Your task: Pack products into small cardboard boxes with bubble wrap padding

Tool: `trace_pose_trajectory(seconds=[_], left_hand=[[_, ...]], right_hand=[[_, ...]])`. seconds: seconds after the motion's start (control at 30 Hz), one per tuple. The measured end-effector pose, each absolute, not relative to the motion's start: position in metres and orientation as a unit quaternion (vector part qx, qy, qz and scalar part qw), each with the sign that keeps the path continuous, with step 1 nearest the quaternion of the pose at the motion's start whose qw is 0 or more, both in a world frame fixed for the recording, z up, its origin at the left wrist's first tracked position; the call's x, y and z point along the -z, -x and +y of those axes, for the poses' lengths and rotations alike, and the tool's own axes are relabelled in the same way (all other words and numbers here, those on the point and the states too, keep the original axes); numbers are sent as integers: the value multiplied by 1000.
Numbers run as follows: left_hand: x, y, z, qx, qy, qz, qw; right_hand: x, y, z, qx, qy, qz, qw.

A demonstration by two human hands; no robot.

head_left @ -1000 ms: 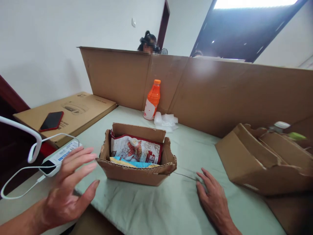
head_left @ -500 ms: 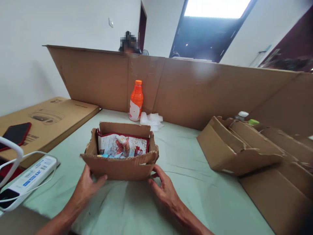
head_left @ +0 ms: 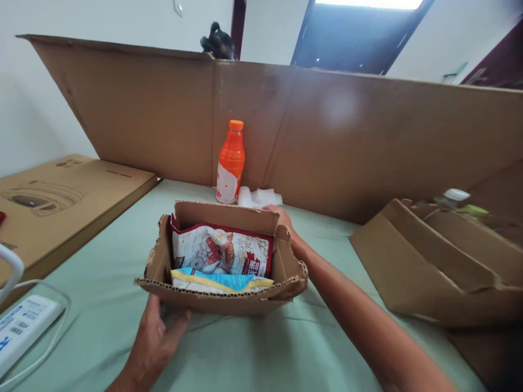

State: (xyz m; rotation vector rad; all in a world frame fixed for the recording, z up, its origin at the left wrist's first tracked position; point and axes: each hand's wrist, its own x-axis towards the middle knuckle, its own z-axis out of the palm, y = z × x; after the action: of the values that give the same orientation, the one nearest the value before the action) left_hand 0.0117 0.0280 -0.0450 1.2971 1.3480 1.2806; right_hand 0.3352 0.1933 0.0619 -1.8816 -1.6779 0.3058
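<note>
Cardboard box [head_left: 220, 306], ragged-rimmed, 2 packets [head_left: 223, 253] inside.

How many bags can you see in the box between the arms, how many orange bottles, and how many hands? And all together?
Bags in the box: 2 (red-and-white bag, blue-and-yellow bag)
Orange bottle: 1
Hands: 2 (left hand, right hand)
Total: 5

The small carton [head_left: 229, 306] partly hides the right hand [head_left: 285, 220] behind it.
</note>
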Motion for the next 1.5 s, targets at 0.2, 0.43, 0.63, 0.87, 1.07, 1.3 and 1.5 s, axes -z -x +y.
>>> trace_pose_trajectory(seconds=[0.2,0.43,0.63,0.87,1.07,1.3,1.5], left_hand=[[54,-10,27,-502,-525,546,418],[44,-15,34,-525,-529,510,429],[28,-12,35,-531,-543,501,415],[12,6,22,-490,-576,532,381],[-1,12,10,-457,-596,559,352],[6,-6,17,-435,-593,566,372],[3,-8,-4,-484,-608,546,312]], right_hand=[[-48,-305,266,-100,757,-595,251],[-82,-373,158,0,725,-606,329],[-84,-398,-21,-42,659,-702,268],[-76,-389,-109,-123,691,-654,282],[-63,-391,-103,-158,716,-618,283],[-33,-358,-83,-152,699,-665,213],[-32,-340,-101,-151,660,-697,236]])
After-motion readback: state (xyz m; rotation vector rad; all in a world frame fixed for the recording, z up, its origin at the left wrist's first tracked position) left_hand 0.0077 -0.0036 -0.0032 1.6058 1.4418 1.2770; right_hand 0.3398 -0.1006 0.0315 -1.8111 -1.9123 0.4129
